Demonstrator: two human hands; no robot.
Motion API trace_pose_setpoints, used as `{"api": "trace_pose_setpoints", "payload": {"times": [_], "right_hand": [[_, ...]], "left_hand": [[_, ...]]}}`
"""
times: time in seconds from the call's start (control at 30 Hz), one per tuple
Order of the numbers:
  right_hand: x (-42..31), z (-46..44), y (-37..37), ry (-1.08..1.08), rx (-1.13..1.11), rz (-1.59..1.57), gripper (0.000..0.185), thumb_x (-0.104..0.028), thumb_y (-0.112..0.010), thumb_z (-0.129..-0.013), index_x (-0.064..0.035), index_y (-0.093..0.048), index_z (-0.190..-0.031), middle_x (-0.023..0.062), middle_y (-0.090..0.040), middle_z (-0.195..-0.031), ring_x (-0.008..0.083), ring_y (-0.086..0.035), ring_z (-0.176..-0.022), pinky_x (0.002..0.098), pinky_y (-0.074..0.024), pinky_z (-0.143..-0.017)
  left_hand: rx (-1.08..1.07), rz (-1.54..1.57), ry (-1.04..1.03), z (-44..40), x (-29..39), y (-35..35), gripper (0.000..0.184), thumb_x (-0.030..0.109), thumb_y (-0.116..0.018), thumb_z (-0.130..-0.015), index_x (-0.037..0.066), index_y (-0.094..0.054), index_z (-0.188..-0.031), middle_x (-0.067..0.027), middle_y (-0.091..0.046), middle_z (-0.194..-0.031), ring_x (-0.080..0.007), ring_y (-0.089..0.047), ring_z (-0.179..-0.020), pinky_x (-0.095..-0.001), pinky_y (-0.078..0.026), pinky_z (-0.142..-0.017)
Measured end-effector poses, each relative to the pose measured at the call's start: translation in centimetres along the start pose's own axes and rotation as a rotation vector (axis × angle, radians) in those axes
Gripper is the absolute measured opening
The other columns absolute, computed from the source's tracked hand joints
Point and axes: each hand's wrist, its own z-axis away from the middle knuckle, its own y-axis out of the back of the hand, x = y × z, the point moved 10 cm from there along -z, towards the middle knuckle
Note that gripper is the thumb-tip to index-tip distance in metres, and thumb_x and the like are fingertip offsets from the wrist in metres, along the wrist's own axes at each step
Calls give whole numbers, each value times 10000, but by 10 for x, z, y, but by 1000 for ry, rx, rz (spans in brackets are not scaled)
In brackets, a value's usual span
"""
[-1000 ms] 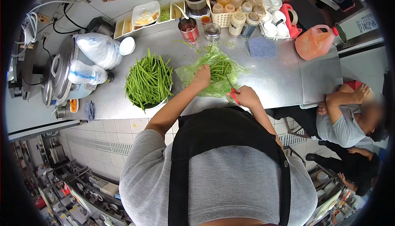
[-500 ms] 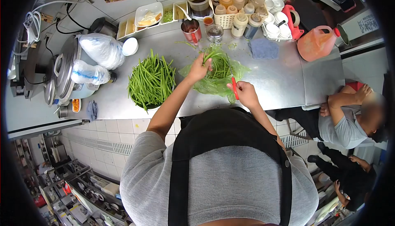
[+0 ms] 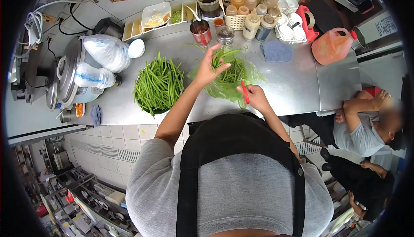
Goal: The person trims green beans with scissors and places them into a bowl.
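My left hand (image 3: 207,67) has its fingers loosely extended, with a few green beans (image 3: 225,54) held across it between thumb and fingers. Below those beans lies a light green plastic bag (image 3: 253,74), spread open on the steel counter, with cut green pieces (image 3: 230,74) in it. My right hand (image 3: 257,99) is closed on red-handled scissors (image 3: 245,93) at the bag's right side; their blades point up over the bag and are hard to make out. Left of my left forearm, a heap of long green beans (image 3: 158,83) fills a round container whose rim is mostly hidden.
Behind the bag stand a red metal pitcher (image 3: 200,33) and a glass jar (image 3: 225,35). Sauce bottles (image 3: 251,26), a blue cloth (image 3: 277,51) and an orange jug (image 3: 332,46) are to the right. A seated person (image 3: 358,129) is beyond the counter's right end.
My left hand has opened its fingers and turned, and the beans in it have shifted. The scissors have dipped slightly in my right hand. The heap of beans stays put.
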Motion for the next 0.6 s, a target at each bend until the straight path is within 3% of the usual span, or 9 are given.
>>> {"api": "trace_pose_setpoints", "payload": {"times": [0.07, 0.1, 0.17, 0.27, 0.3, 0.37, 0.5, 0.57, 0.6], "right_hand": [[4, 0, -1, 3, 4, -41, 431, -415, -639, -835, -44, -557, -632, 2, -494, -514, 74, -465, -453, 228, -378, -454], [2, 1, -5, 12, -17, -122, 470, -468, -612, -834, -48, -553, -630, 10, -492, -509, 77, -466, -452, 225, -364, -444], [-3, 4, -4, 22, -36, -203, 512, -520, -585, -834, -52, -548, -629, 18, -489, -504, 79, -467, -452, 223, -350, -434], [-10, 13, -17, -34, -236, -325, 554, -571, -505, -855, -51, -557, -670, 35, -516, -526, 88, -479, -449, 210, -338, -424], [-8, 12, -16, -13, -216, -297, 566, -581, -482, -861, -51, -558, -678, 40, -525, -534, 93, -480, -450, 206, -334, -425], [-6, 11, -17, 5, -198, -270, 579, -591, -458, -866, -51, -559, -685, 44, -533, -541, 98, -481, -451, 203, -330, -427], [-13, 8, -6, 71, -40, -305, 545, -552, -483, -875, -49, -554, -679, 46, -535, -554, 103, -494, -472, 216, -367, -454], [-17, 9, 0, 111, 5, -316, 536, -541, -488, -879, -48, -552, -677, 46, -536, -557, 103, -499, -479, 221, -380, -464], [-19, 10, 1, 127, 1, -344, 517, -520, -505, -880, -47, -551, -676, 40, -535, -564, 100, -501, -485, 224, -390, -471]], "left_hand": [[-52, -24, 119, 3, -11, -4, 596, 101, -743, -739, 61, -418, -1237, 1, -516, -812, -89, -464, -744, -232, -405, -742], [-52, -23, 117, 4, -20, -3, 596, 101, -743, -739, 61, -418, -1237, 1, -516, -812, -89, -464, -744, -232, -405, -742], [-86, -156, 101, 6, -43, -3, 408, 154, -689, -800, 38, -494, -1140, -36, -556, -869, -108, -494, -784, -251, -414, -775], [-71, -104, 193, 10, -53, 0, 361, 191, -639, -847, 22, -496, -1131, -44, -553, -935, -102, -487, -816, -247, -407, -794], [-65, -87, 225, 11, -54, 0, 349, 203, -622, -862, 16, -496, -1128, -46, -552, -957, -99, -485, -827, -245, -404, -800], [-71, -243, 37, 7, -32, -1, 344, 229, -602, -877, 4, -500, -1116, -64, -571, -947, -136, -525, -872, -278, -420, -816], [-77, -324, 66, 10, -34, -5, 340, 246, -604, -876, 4, -516, -1098, -92, -595, -959, -172, -555, -908, -291, -428, -826], [-71, -339, 66, 11, -36, -5, 312, 236, -624, -854, 25, -538, -1068, -168, -620, -960, -277, -609, -881, -339, -459, -783], [-72, -337, 65, 11, -36, -5, 312, 236, -624, -854, 25, -538, -1068, -168, -620, -960, -277, -609, -881, -339, -459, -783]]}}
